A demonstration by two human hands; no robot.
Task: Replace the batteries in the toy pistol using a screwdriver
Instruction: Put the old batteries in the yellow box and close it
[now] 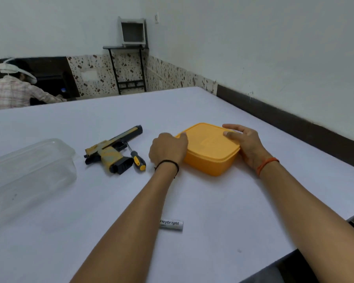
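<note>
Toy pistol (110, 149) lies left of screwdriver (136, 157); lidded box (209, 149) right.

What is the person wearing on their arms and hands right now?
Both forearms are bare, no sleeves or gloves. The left hand has a thin black thread band at its wrist; the right hand has an orange thread band at its wrist. No rings or watch are visible.

Orange lunchbox (209, 152): opaque plastic, smooth, soft satin sheen on lid. Clear container (29, 170): transparent plastic, glossy, faintly hazy. Toy pistol (112, 151): plastic, yellow paint worn and scuffed, black grip ribbed, matt. Screwdriver (136, 158): thin metal shaft, glossy yellow-and-black plastic handle. Battery (171, 224): shiny white wrapper, printed lettering. Table (90, 211): smooth, matt, pale covering.
</note>
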